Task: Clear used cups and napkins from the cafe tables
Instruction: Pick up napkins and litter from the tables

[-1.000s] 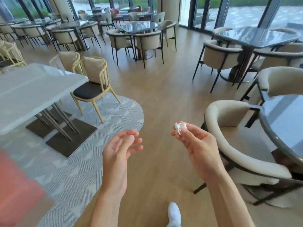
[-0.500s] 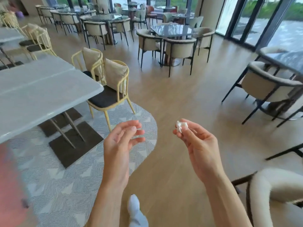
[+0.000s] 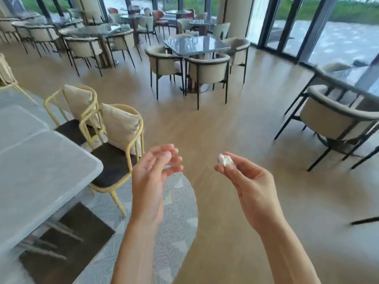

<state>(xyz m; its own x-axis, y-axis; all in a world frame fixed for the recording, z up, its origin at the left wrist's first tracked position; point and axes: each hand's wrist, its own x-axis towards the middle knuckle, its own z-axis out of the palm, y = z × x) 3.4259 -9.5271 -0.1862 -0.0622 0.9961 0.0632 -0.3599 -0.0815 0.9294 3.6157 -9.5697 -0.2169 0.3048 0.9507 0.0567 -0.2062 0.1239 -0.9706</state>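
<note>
Pinching a small crumpled white paper napkin wad (image 3: 225,159) at its fingertips, the right hand (image 3: 253,188) is raised near centre-right, palm turned inward, thumb and first fingers curled round the wad, which sits in the air above the light wooden plank floor (image 3: 235,124) and touches nothing else. Left hand (image 3: 150,181) is up just beside it, apart from it, fingers loosely bent and spread, holding nothing. Both bare forearms run in from the near edge. Near left: pale grey stone-look rectangular table (image 3: 41,171) on dark flat base plates, bare top. Just right of it two yellow metal-frame chairs with dark seats and beige cushions (image 3: 114,144), pushed close together, standing on a grey geometric-patterned rug with a curved edge (image 3: 172,218). Middle far: glossy dark grey square table (image 3: 196,45) with beige upholstered tub chairs on thin black legs (image 3: 207,72) around it. Right side: another beige tub chair (image 3: 336,119) beside a dark table edge, partly cut off. Far left: more rows of the same tub chairs and dark tables, blurred. Far wall: floor-to-ceiling glass windows with dark frames (image 3: 320,27), greenery and paving outside. Whole view slightly motion-blurred.
</note>
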